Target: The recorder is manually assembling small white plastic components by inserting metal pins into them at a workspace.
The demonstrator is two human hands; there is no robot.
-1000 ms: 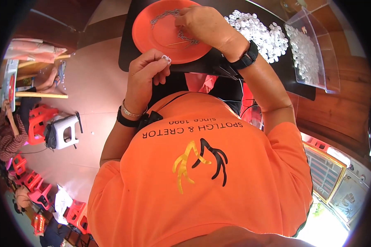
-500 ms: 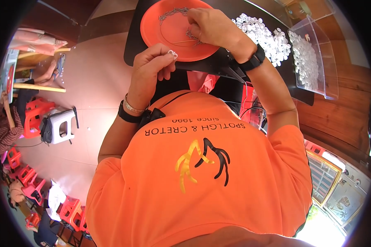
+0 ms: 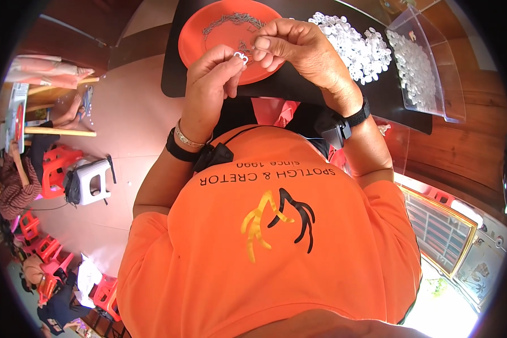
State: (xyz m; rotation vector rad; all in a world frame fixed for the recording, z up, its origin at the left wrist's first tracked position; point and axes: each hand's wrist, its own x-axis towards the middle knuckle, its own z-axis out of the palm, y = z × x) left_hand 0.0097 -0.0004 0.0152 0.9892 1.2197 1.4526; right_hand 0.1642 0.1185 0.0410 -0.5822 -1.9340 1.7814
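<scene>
Between the thumb and fingers of my left hand (image 3: 211, 79) is a small white plastic cable clip (image 3: 241, 57) with a looped shape. Close beside it, on its right, my right hand (image 3: 293, 53) is closed in a pinch. Whatever those fingertips hold is too small to make out. Both hands are over the near part of a round orange-red plate (image 3: 191, 48). Thin grey nails (image 3: 234, 21) lie in it in a loose curve, with a smaller cluster partly hidden by my hands.
Right of the plate, a heap of white clips (image 3: 357, 50) covers part of the black table (image 3: 174, 76). A clear plastic bin (image 3: 453, 93) with more white pieces stands farther right. Off to the left are a white stool (image 3: 96, 180), red stools (image 3: 59, 169) and other people.
My right hand has come back from the nails in the plate to beside the clip, fingertips pinched. My left hand still holds the clip, slightly higher. The view has shifted a little.
</scene>
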